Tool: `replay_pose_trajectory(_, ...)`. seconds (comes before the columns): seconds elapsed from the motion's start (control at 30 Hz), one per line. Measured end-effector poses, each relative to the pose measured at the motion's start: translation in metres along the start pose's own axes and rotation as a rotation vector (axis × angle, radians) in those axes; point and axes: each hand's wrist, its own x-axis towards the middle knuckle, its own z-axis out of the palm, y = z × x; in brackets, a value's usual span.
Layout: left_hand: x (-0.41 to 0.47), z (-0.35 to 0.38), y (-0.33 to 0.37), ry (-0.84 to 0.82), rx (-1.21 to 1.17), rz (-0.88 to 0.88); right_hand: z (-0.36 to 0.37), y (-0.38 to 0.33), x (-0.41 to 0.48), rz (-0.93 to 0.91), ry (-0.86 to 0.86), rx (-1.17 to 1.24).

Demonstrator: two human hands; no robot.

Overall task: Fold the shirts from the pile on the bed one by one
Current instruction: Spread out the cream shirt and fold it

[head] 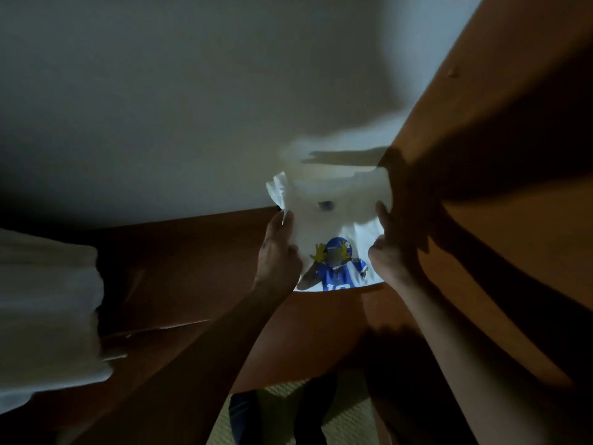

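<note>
- Hanging between the two hands, a white shirt (340,216) with a blue-and-yellow player print (337,268) is held up over the corner of the wooden bed frame (192,252), where its two brown rails meet.
- Its upper part is blurred against the pale bed surface (160,107), so it cannot be told whether the far edge touches the bed.
- The left hand (277,248) is closed on the shirt's left edge, with the fingers curled into the cloth.
- The right hand (386,252) is closed on the right edge, the cloth being pinched between the raised thumb and the curled fingers.
- A heap of white cloth (48,316) is seen at the left end of the frame, well apart from the held shirt. Whether it is the pile of shirts cannot be told in this dim light.
- The shirt is judged to be light, soft and quite limp: no shape is kept by it, and it sags wherever it is not gripped.
- It is not judged fragile, and little force is needed, though thin cloth may slide out of a loose pinch.
- Hold is best taken at two matching points, such as the shoulder seams or the side edges, so that the cloth is kept taut between them.
- A flat stretch of the bed is probably needed before any fold can be made cleanly.
</note>
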Motion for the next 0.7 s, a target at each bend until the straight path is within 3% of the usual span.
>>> replay_pose_trajectory(0.17,0.071,0.055,-0.028,-0.063,0.083,0.067,0.035,0.039,0.085,0.033,-0.041,-0.045)
replay_pose_trajectory(0.3,0.082,0.093,-0.075,-0.126,0.042,-0.043,0.084,0.079,0.125,0.163,-0.22,-0.171)
replay_pose_trajectory(0.37,0.074,0.103,-0.091,-0.066,-0.047,-0.097,0.103,0.093,0.12,0.176,-0.183,-0.191)
replay_pose_trajectory(0.43,0.064,0.107,-0.099,0.022,-0.191,-0.23,0.115,0.098,0.1,0.11,-0.05,-0.245)
replay_pose_trajectory(0.53,0.061,0.118,-0.106,0.025,-0.387,-0.482,0.131,0.096,0.061,-0.091,0.099,-0.234)
replay_pose_trajectory(0.6,0.064,0.124,-0.112,0.018,-0.37,-0.471,0.147,0.1,0.045,-0.217,0.062,-0.261)
replay_pose_trajectory(0.7,0.071,0.124,-0.125,0.037,-0.318,-0.449,0.171,0.114,0.047,-0.263,-0.042,-0.32)
